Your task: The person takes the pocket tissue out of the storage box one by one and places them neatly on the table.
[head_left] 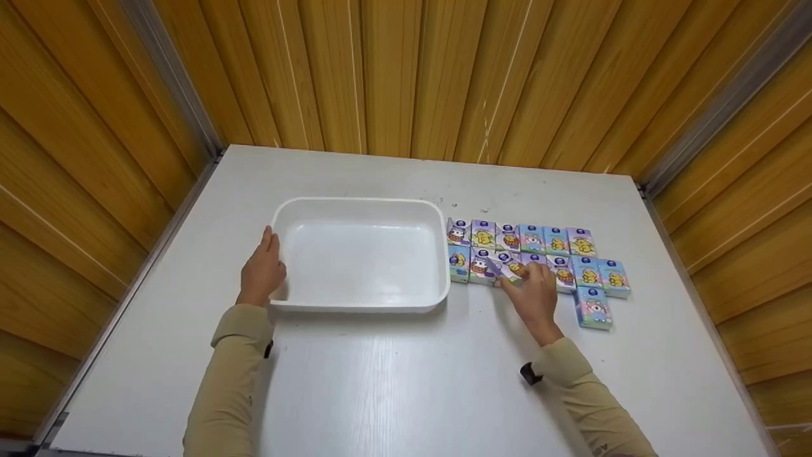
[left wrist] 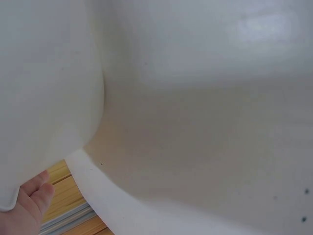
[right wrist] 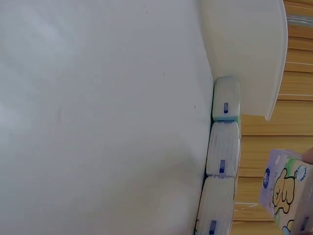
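Observation:
A white plastic tub [head_left: 361,306] stands on the table, and my left hand [head_left: 261,271] grips its left rim. In the left wrist view that hand [left wrist: 30,208] shows only partly beyond the tub's wall [left wrist: 44,98]. With my right hand [head_left: 536,293] I pinch a small tissue pack [right wrist: 288,193] printed with a cartoon bear, tilted and raised above the others. Beneath and around it lie several cartoon-printed tissue packs [head_left: 589,273] in rows against the tub's right side. My right fingers are mostly cut off in the right wrist view.
The white table [head_left: 380,387] stretches in front of the tub. One tissue pack [head_left: 595,309] lies nearer me than the rows, at their right end. Yellow wood-panel walls [head_left: 393,82] rise behind and at both sides.

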Tool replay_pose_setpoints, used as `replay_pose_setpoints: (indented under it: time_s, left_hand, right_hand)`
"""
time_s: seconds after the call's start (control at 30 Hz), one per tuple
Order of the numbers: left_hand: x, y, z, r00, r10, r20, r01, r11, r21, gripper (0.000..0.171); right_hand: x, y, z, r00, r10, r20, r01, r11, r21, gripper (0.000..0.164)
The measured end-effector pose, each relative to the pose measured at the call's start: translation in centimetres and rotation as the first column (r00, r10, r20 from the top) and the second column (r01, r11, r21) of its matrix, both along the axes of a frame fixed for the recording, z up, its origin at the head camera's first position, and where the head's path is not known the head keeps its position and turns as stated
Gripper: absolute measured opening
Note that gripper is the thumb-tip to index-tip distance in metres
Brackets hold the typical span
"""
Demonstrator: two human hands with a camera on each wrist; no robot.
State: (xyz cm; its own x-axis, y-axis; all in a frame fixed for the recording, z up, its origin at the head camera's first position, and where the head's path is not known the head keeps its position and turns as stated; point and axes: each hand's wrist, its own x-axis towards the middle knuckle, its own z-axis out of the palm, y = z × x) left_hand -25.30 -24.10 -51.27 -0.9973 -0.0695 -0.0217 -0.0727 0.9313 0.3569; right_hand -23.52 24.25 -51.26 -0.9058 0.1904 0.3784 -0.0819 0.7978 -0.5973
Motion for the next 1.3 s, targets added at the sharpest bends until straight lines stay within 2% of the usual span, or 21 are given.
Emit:
replay_pose_setpoints:
  time_s: [0.13, 0.27, 0.47, 0.7, 0.87, 1.0, 1.2, 1.3]
  left_hand:
    - [0.1, 0.1, 0.1, 1.0, -0.005, -0.007, 0.005, 1.0, 0.011, 0.06]
    - [0.1, 0.1, 0.1, 1.0, 0.003, -0.007, -0.003, 1.0, 0.007, 0.06]
    - [0.0, 0.2, 0.1, 1.0, 0.015, 0.008, -0.015, 1.0, -0.005, 0.061]
    - [0.0, 0.1, 0.1, 1.0, 0.004, 0.009, -0.004, 1.0, -0.011, 0.061]
    - [0.0, 0.2, 0.2, 1.0, -0.002, -0.004, 0.002, 1.0, -0.009, 0.061]
    - [0.1, 0.2, 0.3, 1.0, -0.002, -0.01, 0.002, 1.0, -0.01, 0.06]
    - [0.1, 0.1, 0.1, 1.0, 0.0, -0.01, 0.0, 1.0, -0.017, 0.06]
    - [0.0, 0.1, 0.0, 1.0, 0.003, -0.008, -0.003, 1.0, -0.018, 0.06]
  right_hand:
    - [0.3, 1.0, 0.0, 0.99, -0.04, 0.135, 0.037, 0.999, 0.026, 0.033]
    - [0.5, 1.9, 0.0, 0.962, -0.075, 0.261, 0.056, 0.995, 0.079, 0.032]
    - [0.6, 3.3, 0.1, 0.922, -0.102, 0.374, 0.058, 0.99, 0.127, 0.035]
    - [0.6, 4.8, 0.5, 0.849, -0.119, 0.515, 0.038, 0.986, 0.165, 0.038]
    - [0.4, 5.5, 1.0, 0.815, -0.137, 0.563, 0.031, 0.981, 0.194, 0.048]
    - [0.4, 5.9, 1.3, 0.79, -0.165, 0.59, 0.04, 0.975, 0.219, 0.05]
    - [0.6, 6.7, 1.7, 0.759, -0.171, 0.629, 0.024, 0.972, 0.236, 0.068]
    - [0.6, 7.1, 1.9, 0.738, -0.164, 0.655, 0.02, 0.975, 0.222, 0.067]
